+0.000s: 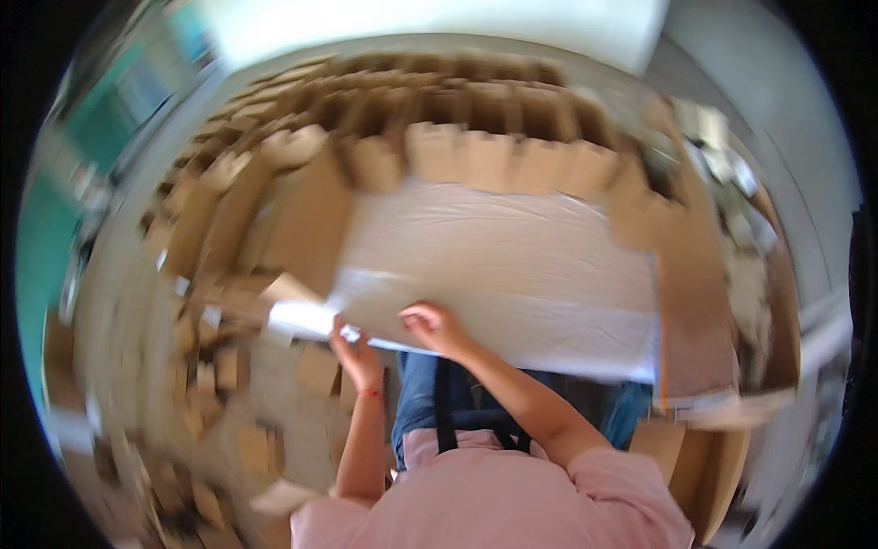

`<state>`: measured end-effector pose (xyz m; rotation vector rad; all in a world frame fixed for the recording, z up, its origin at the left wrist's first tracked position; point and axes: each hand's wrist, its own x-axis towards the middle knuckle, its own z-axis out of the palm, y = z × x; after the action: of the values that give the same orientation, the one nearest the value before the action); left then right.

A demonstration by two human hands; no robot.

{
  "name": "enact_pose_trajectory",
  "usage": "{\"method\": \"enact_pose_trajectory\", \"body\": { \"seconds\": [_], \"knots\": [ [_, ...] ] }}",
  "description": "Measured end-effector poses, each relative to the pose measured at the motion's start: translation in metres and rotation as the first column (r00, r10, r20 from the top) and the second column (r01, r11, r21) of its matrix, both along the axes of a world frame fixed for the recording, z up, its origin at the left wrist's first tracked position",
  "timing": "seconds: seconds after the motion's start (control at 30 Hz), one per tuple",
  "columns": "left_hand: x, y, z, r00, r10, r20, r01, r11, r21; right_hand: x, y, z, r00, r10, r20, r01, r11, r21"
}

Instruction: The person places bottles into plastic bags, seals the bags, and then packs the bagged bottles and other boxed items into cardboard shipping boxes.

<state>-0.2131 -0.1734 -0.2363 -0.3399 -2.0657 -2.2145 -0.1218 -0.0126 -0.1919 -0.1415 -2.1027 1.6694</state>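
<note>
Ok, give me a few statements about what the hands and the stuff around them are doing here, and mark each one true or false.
1. Both hands, left hand and right hand, are at the near edge of the white sheet. True.
2. The sheet is black. False: it is white.
3. Rows of cardboard boxes stand beyond the sheet. True.
4. The left wrist is bare. False: it wears a red band.

big worktable point(681, 302) with brown cardboard edges, white sheet point(503, 265) spread flat across its middle, rows of folded cardboard boxes point(485, 156) along the far side, all pretty blurry
</note>
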Motion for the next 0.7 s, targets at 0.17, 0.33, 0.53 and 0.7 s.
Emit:
{"method": "enact_pose_trajectory", "body": {
  "seconds": [0.17, 0.33, 0.53, 0.7],
  "knots": [
    [0.012, -0.038, 0.032, 0.986, 0.067, -0.156, -0.131, 0.884, -0.449, -0.001, -0.008, 0.008, 0.998, -0.006, -0.056, -0.003, 0.99, -0.144],
    [-0.008, -0.104, 0.011, 0.966, 0.185, -0.182, -0.257, 0.777, -0.575, -0.01, -0.014, 0.011, 0.991, -0.03, -0.13, 0.046, 0.991, 0.124],
    [0.032, -0.177, -0.052, 0.94, 0.174, 0.294, 0.047, 0.786, -0.616, -0.004, -0.012, -0.007, 0.999, 0.0, -0.042, 0.007, 0.984, 0.18],
    [0.14, -0.227, -0.062, 0.92, 0.333, 0.206, -0.128, 0.752, -0.646, -0.001, 0.004, -0.014, 0.999, 0.01, -0.031, -0.004, 0.985, 0.173]
  ]
}}
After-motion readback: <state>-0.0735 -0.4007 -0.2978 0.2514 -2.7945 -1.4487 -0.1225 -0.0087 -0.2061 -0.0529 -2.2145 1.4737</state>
